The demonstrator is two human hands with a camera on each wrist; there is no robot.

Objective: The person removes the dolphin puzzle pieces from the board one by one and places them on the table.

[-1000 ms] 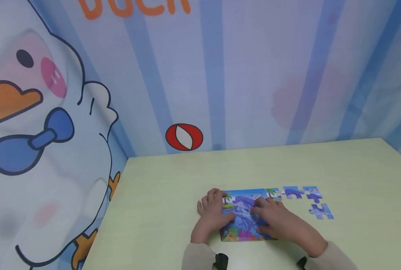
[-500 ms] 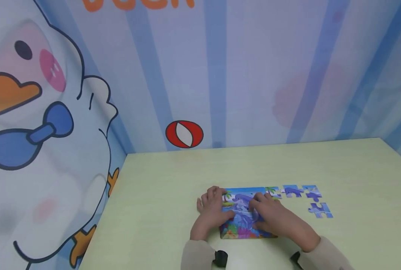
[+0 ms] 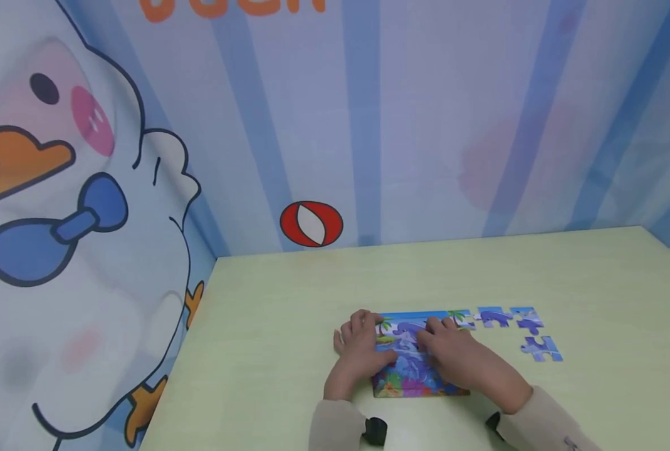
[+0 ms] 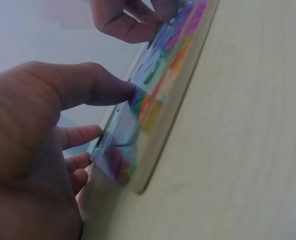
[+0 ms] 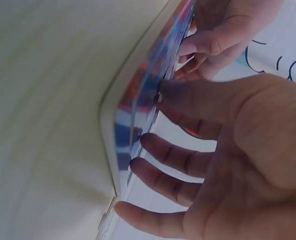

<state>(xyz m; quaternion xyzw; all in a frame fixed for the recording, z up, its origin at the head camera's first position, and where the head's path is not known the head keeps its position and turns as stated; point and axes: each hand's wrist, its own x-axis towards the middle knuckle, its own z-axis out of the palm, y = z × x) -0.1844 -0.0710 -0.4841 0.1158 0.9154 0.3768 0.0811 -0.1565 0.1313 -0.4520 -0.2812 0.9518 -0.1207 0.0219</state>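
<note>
A jigsaw puzzle board [image 3: 408, 385] with a dolphin picture lies flat on the table, its lower edge colourful. At its left side rests my left hand [image 3: 359, 352]; the thumb [image 4: 100, 85] presses on the picture while the fingers lie spread along the upper left edge. My right hand [image 3: 463, 358] is over the right half of the board. In the right wrist view its thumb [image 5: 202, 100] and index fingertip meet at the picture surface, pinching a puzzle piece [image 5: 159, 98] mostly hidden by them. The other fingertips touch the board's edge.
A palm-tree piece [image 3: 460, 318] lies against the board's upper right. Further right are loose pieces: a dolphin piece [image 3: 494, 317], another purple one [image 3: 529, 319] and a blue one [image 3: 542, 349]. Behind the table [image 3: 289, 300] stands a printed fabric wall [image 3: 425, 125].
My right thumb has drawn in towards the index finger and is now hidden in the head view. The left hand keeps its place on the board. The head view has shifted slightly.
</note>
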